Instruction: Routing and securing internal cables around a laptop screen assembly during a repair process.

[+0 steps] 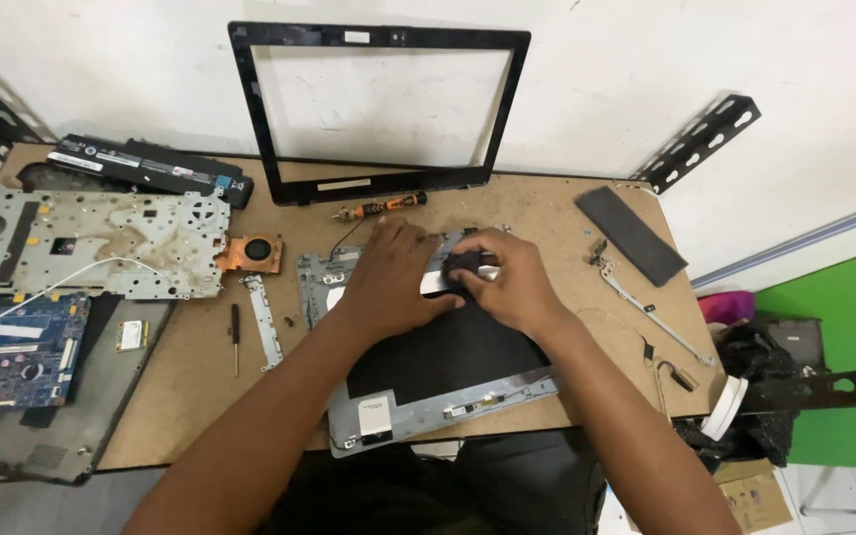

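Pinching a small dark piece (pixel 465 266), your right hand (pixel 502 282) is curling its fingers tight around it, right over the top end of the grey laptop lid (pixel 418 396); whether it is a cloth, a pad or tape, the picture is not showing clearly. Your left hand (pixel 388 277) is lying flat with fingers spread, pressing the lid down just at nine o'clock from the right hand.

You are doing well to keep that flat palm bearing down, since thin plastic like this is likely to flex and slide on the smooth fibreboard table (pixel 547 208). Working in short, light strokes would be wise, as the dark matte sheet in the lid's middle looks easy to scuff.

At twelve o'clock from your hands, an orange-handled screwdriver (pixel 380 207) is lying beside the glossy black screen frame (pixel 378 109) that is leaning on the wall. At nine o'clock, a copper-coloured fan (pixel 253 252) is sitting against a stained metal plate (pixel 91 243), with a blue circuit board (pixel 17 352) below it. At three o'clock, a slim metal hinge bar (pixel 641 302) and a flat dark strip (pixel 631 233) are resting well apart from the lid.
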